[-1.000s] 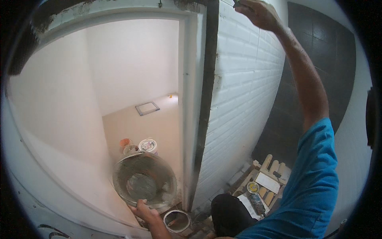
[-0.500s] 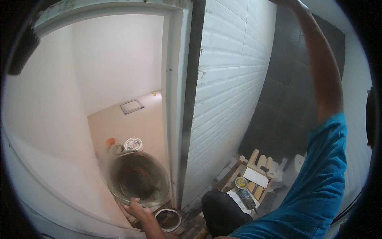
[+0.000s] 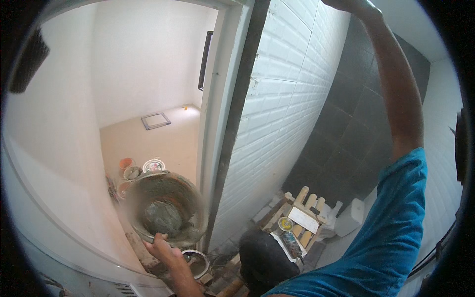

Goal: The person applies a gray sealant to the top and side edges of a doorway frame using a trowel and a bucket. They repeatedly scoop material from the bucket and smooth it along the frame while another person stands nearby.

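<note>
My left hand [image 3: 166, 251] grips the near rim of a round, dark, mortar-crusted bucket [image 3: 187, 198]. A lump of wet grey mortar [image 3: 163, 218] lies inside; the bucket's left edge is blurred. Far off at the top right, my right arm stretches upward in a blue sleeve. My right hand [image 3: 354, 7] is by the upper part of the white ridged tile wall [image 3: 277, 114]. The picture's top edge cuts off its fingers, so whether it holds anything is hidden.
Below the bucket stands another round container [image 3: 200, 265]. A wooden platform [image 3: 278, 210] carries rollers, a yellow tub [image 3: 285, 224] and a dirty tool [image 3: 292, 243]. Nearby are a white toilet [image 3: 350, 218] and a dark rounded shape [image 3: 264, 260]. A door frame [image 3: 217, 99] borders the left room.
The view has shifted. The bucket is tilted differently, and the grey mortar inside now shows clearly. My left hand still grips the rim, and my right arm stays raised.
</note>
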The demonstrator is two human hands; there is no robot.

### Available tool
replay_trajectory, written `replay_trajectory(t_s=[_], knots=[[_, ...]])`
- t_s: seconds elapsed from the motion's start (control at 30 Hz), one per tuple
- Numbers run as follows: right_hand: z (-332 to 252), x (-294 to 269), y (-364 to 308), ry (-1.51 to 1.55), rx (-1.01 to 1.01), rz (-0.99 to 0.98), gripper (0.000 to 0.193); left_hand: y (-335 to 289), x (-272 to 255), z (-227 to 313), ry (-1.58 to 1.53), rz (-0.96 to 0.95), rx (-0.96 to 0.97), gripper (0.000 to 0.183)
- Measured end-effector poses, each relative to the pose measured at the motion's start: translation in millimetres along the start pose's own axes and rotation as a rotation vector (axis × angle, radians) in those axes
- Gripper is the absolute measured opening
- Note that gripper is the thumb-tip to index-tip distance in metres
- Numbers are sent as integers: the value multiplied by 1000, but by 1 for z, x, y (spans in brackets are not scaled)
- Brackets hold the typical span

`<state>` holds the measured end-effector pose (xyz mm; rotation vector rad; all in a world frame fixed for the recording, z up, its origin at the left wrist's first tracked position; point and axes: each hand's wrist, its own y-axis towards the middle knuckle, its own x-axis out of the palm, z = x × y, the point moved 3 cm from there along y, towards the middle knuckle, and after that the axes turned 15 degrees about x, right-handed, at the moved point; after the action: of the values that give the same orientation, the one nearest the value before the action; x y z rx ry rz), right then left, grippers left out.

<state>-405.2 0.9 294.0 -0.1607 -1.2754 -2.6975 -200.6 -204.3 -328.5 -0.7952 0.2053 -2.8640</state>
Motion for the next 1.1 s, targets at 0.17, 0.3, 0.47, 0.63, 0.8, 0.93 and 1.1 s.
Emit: replay_trajectory(t_s=[0.17, 0.3, 0.47, 0.63, 0.8, 0.93, 1.1], knots=[[-13, -47, 27, -205, -58, -162, 31, 15, -4, -12, -90, -17, 15, 90], [-33, -83, 51, -234, -8, -261, 33, 20, -8, -13, -121, -20, 16, 93], [-43, -113, 63, -297, 101, -395, 36, 11, -1, 8, -133, -104, 89, 93], [-49, -133, 63, -180, 181, -441, 31, 5, -1, 9, -216, -85, 71, 93], [-14, -103, 73, -198, -10, -317, 28, 25, -21, -22, -78, -132, 97, 93], [9, -38, 28, 283, -310, 273, 25, 22, -23, -5, 411, -447, 684, 92], [-47, 70, -64, 962, 242, 67, 32, 6, -5, 14, -148, 39, -6, 92]])
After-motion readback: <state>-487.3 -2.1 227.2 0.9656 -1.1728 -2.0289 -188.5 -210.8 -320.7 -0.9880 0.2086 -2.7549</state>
